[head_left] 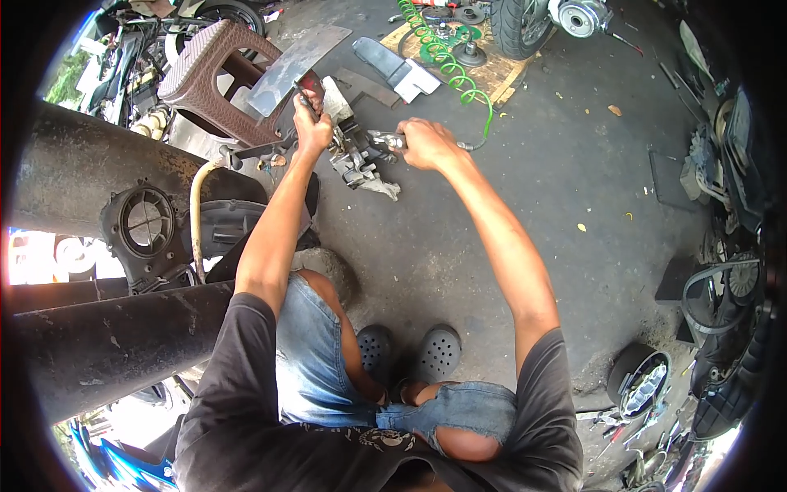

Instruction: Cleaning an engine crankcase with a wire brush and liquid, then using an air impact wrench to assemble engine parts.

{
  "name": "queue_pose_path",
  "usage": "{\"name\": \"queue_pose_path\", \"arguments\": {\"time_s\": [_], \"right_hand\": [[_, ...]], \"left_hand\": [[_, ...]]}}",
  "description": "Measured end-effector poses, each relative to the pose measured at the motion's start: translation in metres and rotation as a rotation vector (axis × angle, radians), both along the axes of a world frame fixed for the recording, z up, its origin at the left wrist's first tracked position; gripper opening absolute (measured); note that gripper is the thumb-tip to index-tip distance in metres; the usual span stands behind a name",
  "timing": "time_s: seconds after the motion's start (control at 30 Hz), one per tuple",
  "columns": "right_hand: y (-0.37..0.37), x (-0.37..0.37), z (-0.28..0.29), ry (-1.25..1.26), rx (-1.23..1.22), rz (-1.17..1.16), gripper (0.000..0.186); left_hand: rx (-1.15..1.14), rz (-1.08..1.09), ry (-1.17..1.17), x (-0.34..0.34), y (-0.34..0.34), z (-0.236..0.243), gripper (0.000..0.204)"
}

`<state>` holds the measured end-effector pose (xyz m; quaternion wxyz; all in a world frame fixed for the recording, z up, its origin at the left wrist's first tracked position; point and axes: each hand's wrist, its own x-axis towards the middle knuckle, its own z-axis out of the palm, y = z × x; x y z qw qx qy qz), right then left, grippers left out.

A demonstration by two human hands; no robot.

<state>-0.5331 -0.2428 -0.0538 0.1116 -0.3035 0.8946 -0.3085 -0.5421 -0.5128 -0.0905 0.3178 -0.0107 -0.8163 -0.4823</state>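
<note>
Metal part, grey and lumpy, sits a little past 11 o'clock from the middle of the view, between the two hands. It has rough bumps, holes and a jagged, pale tip that points toward 5 o'clock. The left hand is at its 10 o'clock side, with its fingers curled tight on a thin dark piece. I cannot tell if that piece is joined to the lump. The right hand is at its 3 o'clock side, with its fingers clamped on a shiny silver tool. The tool's nose points at the lump, but I cannot tell if they touch. A green hose, curly like a spring, runs from the tool's back end up toward 12 o'clock.

At 11 o'clock, a flat, smooth grey sheet leans by a brown plastic stool with a bumpy, woven look. A fat black tyre stands at 1 o'clock by a flat wooden board. At 9 o'clock is a round dark cover with a ring in it. Soft grey shoes full of round holes are near 6 o'clock, on the dark, hard floor
</note>
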Motion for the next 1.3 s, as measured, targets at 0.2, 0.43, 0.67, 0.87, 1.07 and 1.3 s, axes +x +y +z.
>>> {"name": "queue_pose_path", "arguments": {"time_s": [0.2, 0.43, 0.67, 0.87, 1.07, 1.3], "right_hand": [[-0.03, -0.019, 0.011, 0.009, 0.074, -0.028, 0.026], [-0.051, -0.024, 0.021, -0.053, 0.107, -0.005, 0.036], [-0.061, -0.037, 0.015, -0.074, 0.194, 0.09, 0.038], [-0.047, -0.046, 0.012, -0.09, 0.148, 0.191, 0.042], [-0.04, -0.029, 0.007, -0.091, 0.048, 0.101, 0.037], [-0.026, -0.019, 0.004, -0.127, 0.04, 0.08, 0.031]], "left_hand": [[0.035, 0.032, 0.027, 0.007, -0.012, -0.007, 0.047], [0.037, 0.081, -0.003, 0.008, -0.013, -0.005, 0.048], [0.109, -0.009, 0.051, 0.01, -0.018, -0.011, 0.044], [0.159, -0.103, 0.098, 0.019, -0.022, -0.009, 0.046], [-0.003, -0.127, 0.117, 0.04, -0.019, -0.013, 0.05], [0.058, -0.099, -0.066, 0.07, 0.008, -0.008, 0.055]]}}
